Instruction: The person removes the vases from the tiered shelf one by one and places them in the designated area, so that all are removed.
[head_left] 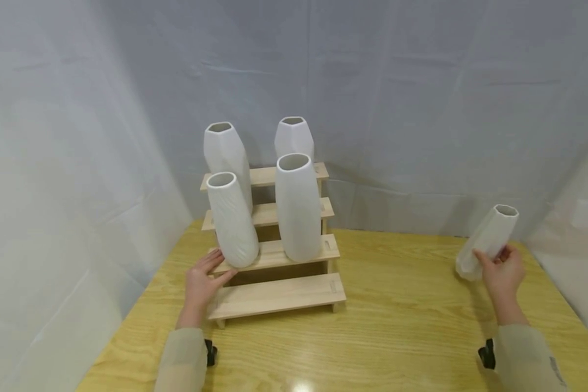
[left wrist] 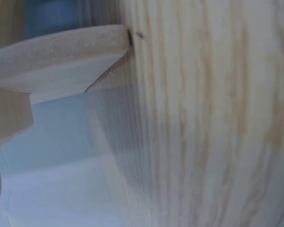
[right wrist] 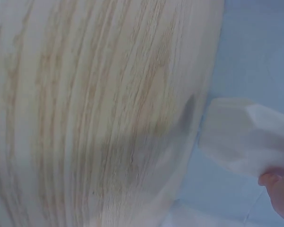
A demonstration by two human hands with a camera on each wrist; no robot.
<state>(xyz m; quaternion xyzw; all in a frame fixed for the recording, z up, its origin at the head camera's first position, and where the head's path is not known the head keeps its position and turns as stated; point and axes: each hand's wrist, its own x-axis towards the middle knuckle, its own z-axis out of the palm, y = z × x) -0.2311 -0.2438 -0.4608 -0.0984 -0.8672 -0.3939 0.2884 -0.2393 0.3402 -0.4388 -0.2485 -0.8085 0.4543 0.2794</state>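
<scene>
i see a yellow wood-grain table (head_left: 402, 337) carrying a pale stepped wooden rack (head_left: 279, 294), four tall white ceramic vases standing on its steps. well right of the rack, my right hand (head_left: 502, 275) grasps a tilted faceted white ceramic vase (head_left: 487, 239) above the tabletop. my left hand (head_left: 203, 280) rests flat-fingered against the rack's left end, gripping nothing.

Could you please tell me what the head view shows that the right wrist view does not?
Only the head view shows the wooden stepped rack with four white vases on it and the left hand resting against its left end. Only the right wrist view gives a blurred close-up of the wood grain. Both show the right hand holding the tilted faceted vase above the table.
</scene>
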